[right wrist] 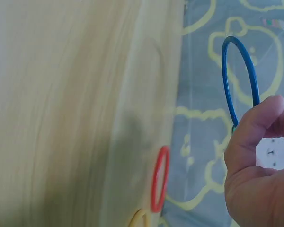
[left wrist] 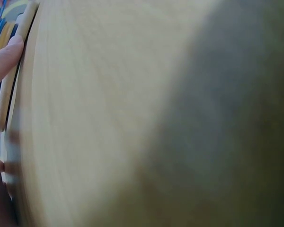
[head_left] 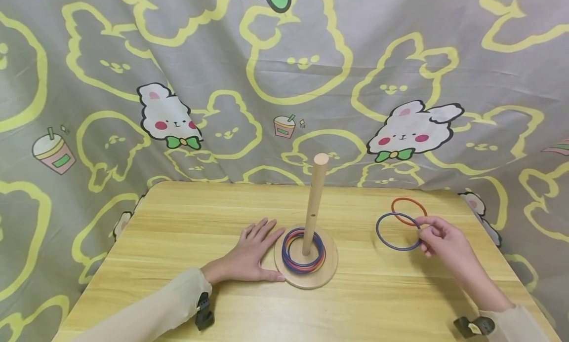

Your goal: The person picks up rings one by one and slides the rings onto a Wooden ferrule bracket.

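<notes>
My right hand (head_left: 446, 243) pinches a blue ring (head_left: 377, 228) between thumb and fingers, raised over the table's right side. A red ring (head_left: 408, 199) lies on the tabletop behind it. The right wrist view also shows part of a yellow ring (right wrist: 140, 211) near the red one. On the left, my other hand (head_left: 249, 255) lies with fingers spread against the round wooden base (head_left: 328, 270), thumb at its front edge. An upright wooden peg (head_left: 314, 199) rises from that base. Several stacked rings (head_left: 284, 258), blue, red and yellow, encircle the peg's foot.
The pale wooden table (head_left: 186, 218) ends at a grey patterned curtain (head_left: 222, 65) behind it and at both sides. The peg stands tall near the middle of the table. A dark strap device (head_left: 204, 312) sits at the left wrist, another (head_left: 474, 327) at the right.
</notes>
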Demonstrator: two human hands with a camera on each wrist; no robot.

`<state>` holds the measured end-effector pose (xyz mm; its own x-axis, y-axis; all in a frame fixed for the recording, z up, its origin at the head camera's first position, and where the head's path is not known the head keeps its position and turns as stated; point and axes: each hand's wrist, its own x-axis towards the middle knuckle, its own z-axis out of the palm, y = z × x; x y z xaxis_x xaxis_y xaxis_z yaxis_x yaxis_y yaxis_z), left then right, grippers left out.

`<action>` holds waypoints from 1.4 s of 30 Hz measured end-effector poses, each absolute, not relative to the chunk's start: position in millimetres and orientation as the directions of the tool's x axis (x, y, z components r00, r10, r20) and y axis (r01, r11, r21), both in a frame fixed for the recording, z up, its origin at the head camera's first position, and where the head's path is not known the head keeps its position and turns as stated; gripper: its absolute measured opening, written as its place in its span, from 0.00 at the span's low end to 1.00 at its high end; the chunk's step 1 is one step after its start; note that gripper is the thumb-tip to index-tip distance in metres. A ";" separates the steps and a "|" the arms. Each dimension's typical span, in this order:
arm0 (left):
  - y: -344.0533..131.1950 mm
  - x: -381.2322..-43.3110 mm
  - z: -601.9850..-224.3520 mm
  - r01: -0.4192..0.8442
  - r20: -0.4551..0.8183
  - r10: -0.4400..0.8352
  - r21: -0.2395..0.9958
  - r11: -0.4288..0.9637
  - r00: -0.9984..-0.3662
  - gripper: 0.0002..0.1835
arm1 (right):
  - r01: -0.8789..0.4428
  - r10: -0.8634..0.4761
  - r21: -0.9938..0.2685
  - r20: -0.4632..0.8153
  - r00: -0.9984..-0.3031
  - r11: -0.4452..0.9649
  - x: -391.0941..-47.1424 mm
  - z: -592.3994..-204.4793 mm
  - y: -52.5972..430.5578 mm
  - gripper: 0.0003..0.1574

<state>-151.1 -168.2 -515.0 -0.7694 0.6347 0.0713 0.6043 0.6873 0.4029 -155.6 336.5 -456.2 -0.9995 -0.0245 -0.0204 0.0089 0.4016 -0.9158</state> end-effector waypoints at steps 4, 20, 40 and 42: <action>-168.8 -151.0 -514.8 0.607 0.075 0.637 0.404 0.684 -0.767 0.63 | -0.008 -0.051 -0.955 -0.008 -0.999 0.297 -147.0 -445.7 327.4 0.11; -167.9 -150.8 -514.5 0.607 0.077 0.637 0.406 0.683 -0.767 0.63 | -0.165 -0.098 -0.978 0.153 -0.983 0.128 -118.7 -407.9 295.9 0.16; -168.1 -150.0 -515.1 0.608 0.078 0.633 0.392 0.691 -0.770 0.63 | -0.264 -0.061 -0.964 0.261 -0.963 0.037 -115.4 -357.3 253.4 0.16; -168.3 -150.2 -515.4 0.610 0.081 0.635 0.392 0.689 -0.769 0.63 | -0.283 -0.061 -0.958 0.280 -0.958 0.039 -116.7 -351.3 249.0 0.16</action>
